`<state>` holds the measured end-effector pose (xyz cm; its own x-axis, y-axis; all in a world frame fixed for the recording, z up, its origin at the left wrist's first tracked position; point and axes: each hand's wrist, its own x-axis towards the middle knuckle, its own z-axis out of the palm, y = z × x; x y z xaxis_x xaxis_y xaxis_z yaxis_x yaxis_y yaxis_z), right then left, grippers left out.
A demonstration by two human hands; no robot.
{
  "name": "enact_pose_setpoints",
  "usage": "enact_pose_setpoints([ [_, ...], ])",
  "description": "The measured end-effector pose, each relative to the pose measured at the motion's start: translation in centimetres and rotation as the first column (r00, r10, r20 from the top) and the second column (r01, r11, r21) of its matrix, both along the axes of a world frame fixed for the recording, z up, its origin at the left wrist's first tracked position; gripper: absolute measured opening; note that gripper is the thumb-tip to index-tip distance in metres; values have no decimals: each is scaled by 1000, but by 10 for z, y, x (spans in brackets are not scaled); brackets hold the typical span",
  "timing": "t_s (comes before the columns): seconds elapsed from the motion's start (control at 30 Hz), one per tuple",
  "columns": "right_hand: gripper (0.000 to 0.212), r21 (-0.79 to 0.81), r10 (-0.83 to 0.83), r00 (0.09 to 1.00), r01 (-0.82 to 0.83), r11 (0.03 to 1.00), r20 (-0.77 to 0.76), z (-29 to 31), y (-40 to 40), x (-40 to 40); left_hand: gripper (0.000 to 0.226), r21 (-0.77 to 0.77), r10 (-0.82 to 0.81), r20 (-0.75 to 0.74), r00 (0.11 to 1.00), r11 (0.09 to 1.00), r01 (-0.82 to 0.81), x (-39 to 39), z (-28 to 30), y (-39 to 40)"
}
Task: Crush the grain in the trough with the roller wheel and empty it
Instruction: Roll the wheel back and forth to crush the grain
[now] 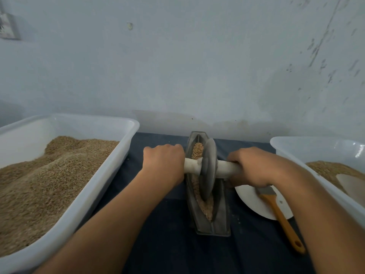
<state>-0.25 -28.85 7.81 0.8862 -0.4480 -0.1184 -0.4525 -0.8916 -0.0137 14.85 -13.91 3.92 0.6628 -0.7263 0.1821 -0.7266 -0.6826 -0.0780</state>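
Note:
A narrow grey metal trough [221,216] lies lengthwise on the dark cloth in front of me. Whole grain [198,150] fills its far end, and paler crushed grain [207,209] lies at its near end. The grey roller wheel [207,171] stands upright in the trough at its middle. A white axle handle [192,165] runs through the wheel. My left hand [163,165] grips the handle's left end. My right hand [252,168] grips its right end.
A large white tub [102,186] heaped with grain stands at the left. A second white tub [292,153] with some grain and a scoop stands at the right. A white plate [250,200] with an orange-handled brush [280,216] lies right of the trough. A wall rises just behind.

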Motion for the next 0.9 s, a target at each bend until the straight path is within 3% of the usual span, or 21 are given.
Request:
enact_pose_setpoints([
  [0.13,16,-72,57,994,-50,996,98,-19,-10,13,33,-69,-14,8,1000,998,15,12,-14,-5],
  [0.33,20,-326,118,928,4,945,353,-52,-22,32,27,-267,-1,245,969,961,69,20,-33,-11],
  [0.47,27,-245,66,892,51,968,446,-57,-30,33,30,-305,-3,312,950,947,103,21,-34,-14],
  [0.63,22,-260,59,949,25,965,309,-49,-25,31,32,-250,-18,280,960,964,91,20,-30,-14],
  [0.9,24,-125,-46,999,48,991,21,-16,-5,16,34,-19,45,13,999,999,-44,6,-10,-5],
])
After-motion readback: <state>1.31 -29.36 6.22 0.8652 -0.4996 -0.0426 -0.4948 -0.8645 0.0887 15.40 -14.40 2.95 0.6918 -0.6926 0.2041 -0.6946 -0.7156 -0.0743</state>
